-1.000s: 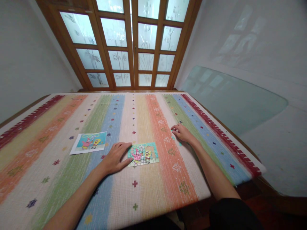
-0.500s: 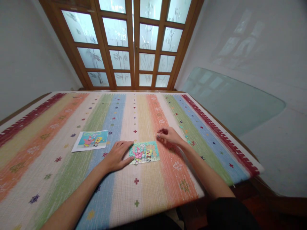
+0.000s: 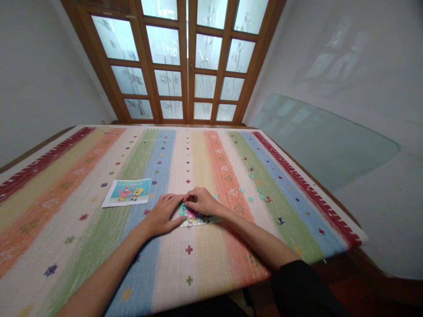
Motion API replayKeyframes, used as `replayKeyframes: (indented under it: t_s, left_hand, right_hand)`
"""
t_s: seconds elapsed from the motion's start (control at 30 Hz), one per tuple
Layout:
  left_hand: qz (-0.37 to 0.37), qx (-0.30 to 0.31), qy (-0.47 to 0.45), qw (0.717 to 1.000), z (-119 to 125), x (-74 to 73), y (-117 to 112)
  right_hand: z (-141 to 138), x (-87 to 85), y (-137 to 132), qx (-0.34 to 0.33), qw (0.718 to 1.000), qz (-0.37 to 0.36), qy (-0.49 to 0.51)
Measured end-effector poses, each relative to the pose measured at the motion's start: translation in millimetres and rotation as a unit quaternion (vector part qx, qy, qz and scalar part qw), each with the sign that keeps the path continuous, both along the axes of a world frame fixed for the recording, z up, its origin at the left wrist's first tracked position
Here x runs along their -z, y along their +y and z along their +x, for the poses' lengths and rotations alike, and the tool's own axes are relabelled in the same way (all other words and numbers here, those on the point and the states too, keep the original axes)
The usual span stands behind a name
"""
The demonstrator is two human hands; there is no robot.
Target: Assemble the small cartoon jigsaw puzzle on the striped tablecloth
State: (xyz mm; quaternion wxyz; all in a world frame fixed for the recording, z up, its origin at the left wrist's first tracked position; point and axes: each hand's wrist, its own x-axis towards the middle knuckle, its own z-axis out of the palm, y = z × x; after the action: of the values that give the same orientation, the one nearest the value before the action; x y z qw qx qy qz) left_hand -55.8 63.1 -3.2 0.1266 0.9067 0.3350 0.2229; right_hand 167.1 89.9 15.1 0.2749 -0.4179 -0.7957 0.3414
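Observation:
A small jigsaw puzzle [image 3: 192, 219] showing cartoon figures lies on the striped tablecloth in front of me. My left hand [image 3: 165, 215] rests open at its left side, thumb and fingertips spread along the edge. Over the upper part of the puzzle, my right hand [image 3: 201, 201] is closed in a pinch, fingertips close to the left hand's. It pinches a small puzzle piece, mostly hidden by the fingers. The right hand also covers much of the puzzle's right half. To the left lies a printed reference picture [image 3: 128, 193] of the cartoon scene.
Several loose teal puzzle pieces [image 3: 251, 199] are scattered to the right on the striped tablecloth [image 3: 172, 273]. The table's front edge is near my body. A pale glass panel [image 3: 324, 141] leans on the right wall; wooden glazed doors [image 3: 188, 66] stand behind.
My right hand has moved left from beside the puzzle to over its upper part, near my left hand. My left hand stays in place. The view has shifted slightly.

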Motion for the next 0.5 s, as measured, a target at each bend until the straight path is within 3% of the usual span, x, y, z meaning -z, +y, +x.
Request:
replayKeyframes:
  t_s: [0.1, 0.27, 0.5]
  left_hand:
    - [0.009, 0.002, -0.004, 1.000, 0.8, -2.6, -0.8]
    - [0.027, 0.001, -0.012, 1.000, -0.4, -0.1, -0.7]
    - [0.060, 0.012, -0.029, 0.998, -1.7, 3.9, -0.3]
  right_hand:
    - [-3.5, 2.1, 1.5, -0.001, 0.995, 0.083, -0.058]
    - [1.5, 1.7, 4.9, -0.010, 0.987, 0.134, -0.093]
    - [53.3, -10.2, 16.4, 0.054, 0.986, 0.149, -0.044]
